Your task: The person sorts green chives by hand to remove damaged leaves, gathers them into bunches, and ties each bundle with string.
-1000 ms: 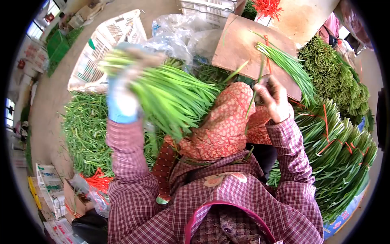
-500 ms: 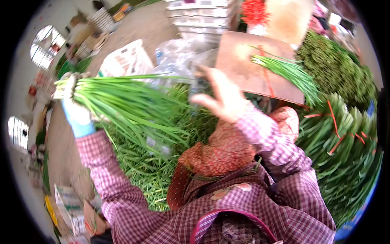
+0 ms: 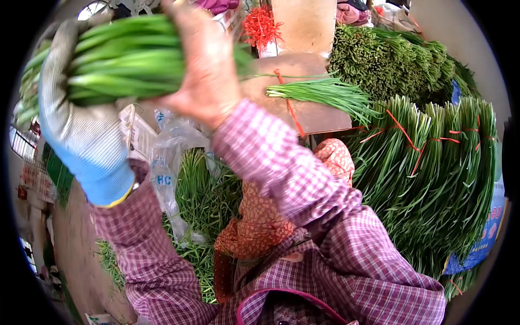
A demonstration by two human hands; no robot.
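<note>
My left hand [image 3: 89,130], in a white and blue knit glove, is wrapped round the stem end of a bunch of garlic chives [image 3: 124,59], raised at the upper left. My bare right hand [image 3: 208,70], blurred by motion, closes round the leaves of the same bunch, thumb below; its fingertips are partly out of view. On a brown board [image 3: 319,122] lies a smaller bunch of chives [image 3: 325,95], with a red tie [image 3: 290,108] running under it across the board.
Tied bundles of chives [image 3: 422,179] hang in a row at the right. Behind them is a stack of green stems [image 3: 384,59]. Red ties [image 3: 261,27] lie in a clump at the back. Loose leaves [image 3: 200,200] and a clear plastic bag [image 3: 168,179] are below my arms.
My right hand was open and apart from the chives; now it is closed round their leaves. The bunch looks nearer and higher, and the view has turned toward the right.
</note>
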